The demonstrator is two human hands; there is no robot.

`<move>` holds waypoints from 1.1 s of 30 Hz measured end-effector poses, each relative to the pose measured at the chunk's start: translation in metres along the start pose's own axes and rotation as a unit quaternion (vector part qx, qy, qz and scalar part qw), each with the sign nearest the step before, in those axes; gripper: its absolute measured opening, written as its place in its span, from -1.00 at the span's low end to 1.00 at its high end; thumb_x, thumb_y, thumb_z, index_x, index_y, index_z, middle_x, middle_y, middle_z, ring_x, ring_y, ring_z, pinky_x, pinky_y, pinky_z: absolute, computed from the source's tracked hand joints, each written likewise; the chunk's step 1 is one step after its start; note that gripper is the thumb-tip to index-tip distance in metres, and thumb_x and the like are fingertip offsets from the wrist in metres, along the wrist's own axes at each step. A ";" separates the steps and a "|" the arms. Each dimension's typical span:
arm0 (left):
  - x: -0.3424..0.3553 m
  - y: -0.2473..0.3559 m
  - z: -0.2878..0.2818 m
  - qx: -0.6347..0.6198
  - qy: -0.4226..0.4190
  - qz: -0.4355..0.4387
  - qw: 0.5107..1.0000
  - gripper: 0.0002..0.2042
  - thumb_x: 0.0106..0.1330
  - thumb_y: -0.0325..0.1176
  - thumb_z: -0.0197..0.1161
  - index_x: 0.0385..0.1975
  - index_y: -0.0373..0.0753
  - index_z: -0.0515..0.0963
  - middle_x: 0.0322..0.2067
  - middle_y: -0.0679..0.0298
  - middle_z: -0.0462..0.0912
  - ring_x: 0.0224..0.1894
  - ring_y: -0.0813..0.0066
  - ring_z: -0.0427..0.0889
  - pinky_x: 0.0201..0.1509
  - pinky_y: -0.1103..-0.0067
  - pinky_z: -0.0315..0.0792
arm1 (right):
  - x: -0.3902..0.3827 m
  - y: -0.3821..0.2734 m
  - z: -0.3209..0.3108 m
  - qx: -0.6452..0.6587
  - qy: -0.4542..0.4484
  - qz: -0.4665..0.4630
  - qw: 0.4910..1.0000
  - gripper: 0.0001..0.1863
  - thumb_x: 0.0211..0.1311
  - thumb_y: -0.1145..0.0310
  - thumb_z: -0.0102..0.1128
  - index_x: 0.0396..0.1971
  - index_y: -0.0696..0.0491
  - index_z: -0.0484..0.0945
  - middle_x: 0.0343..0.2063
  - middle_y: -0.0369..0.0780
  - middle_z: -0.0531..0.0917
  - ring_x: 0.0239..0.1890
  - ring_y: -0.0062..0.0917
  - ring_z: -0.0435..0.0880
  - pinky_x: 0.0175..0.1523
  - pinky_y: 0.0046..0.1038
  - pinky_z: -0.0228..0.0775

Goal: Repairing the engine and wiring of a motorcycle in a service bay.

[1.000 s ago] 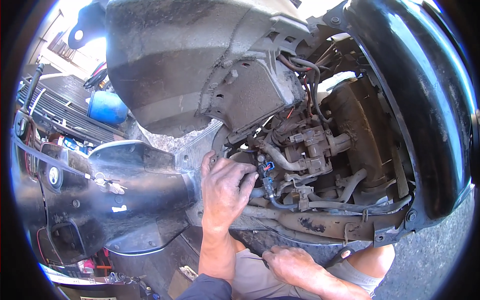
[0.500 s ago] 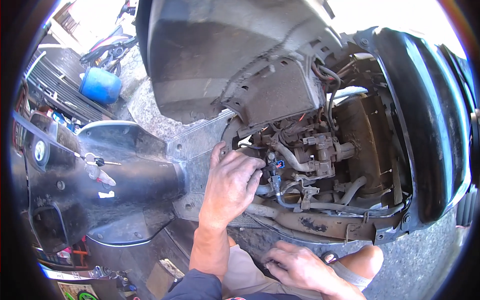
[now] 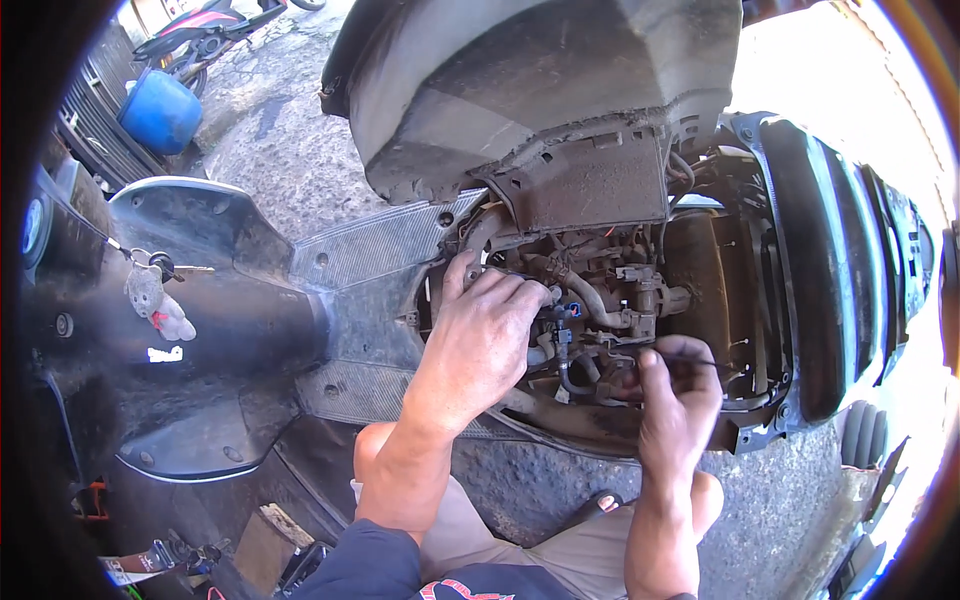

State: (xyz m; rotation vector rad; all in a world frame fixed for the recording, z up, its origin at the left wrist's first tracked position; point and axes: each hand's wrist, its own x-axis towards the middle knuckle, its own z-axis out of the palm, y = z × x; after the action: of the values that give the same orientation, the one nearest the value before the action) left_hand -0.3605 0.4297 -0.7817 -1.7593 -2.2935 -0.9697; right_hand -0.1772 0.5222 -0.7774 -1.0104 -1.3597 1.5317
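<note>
Head view: the scooter engine bay (image 3: 620, 290) lies open, seat tub (image 3: 530, 90) raised. Left hand (image 3: 480, 340) grips a hose fitting (image 3: 560, 312); right hand (image 3: 680, 400) pinches a thin wire (image 3: 700, 361), refitting still undone

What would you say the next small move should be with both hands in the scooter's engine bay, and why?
Probably bring the right hand with its thin wire in toward the small blue connector. The left hand rests on the hoses right beside that connector, while the right hand's fingertips pinch the wire a little apart from it, so closing that gap looks like the next step.
</note>
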 end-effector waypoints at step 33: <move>-0.006 -0.006 -0.005 -0.008 0.043 0.024 0.999 -0.67 0.03 -0.51 0.35 -0.16 -0.27 0.50 0.18 0.00 0.40 0.35 -0.06 0.28 0.48 0.04 0.04 | 0.059 -0.042 0.006 -0.614 -0.243 -0.147 0.737 -0.77 0.20 0.27 0.25 -0.29 0.09 0.72 -0.39 0.03 0.71 -0.23 -0.02 0.70 -0.08 -0.07 0.51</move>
State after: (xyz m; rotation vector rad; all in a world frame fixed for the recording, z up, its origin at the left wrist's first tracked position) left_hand -0.3655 0.4209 -0.7828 -1.7343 -2.1881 -1.0374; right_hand -0.2000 0.5790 -0.7374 -1.0065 -2.8998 0.4769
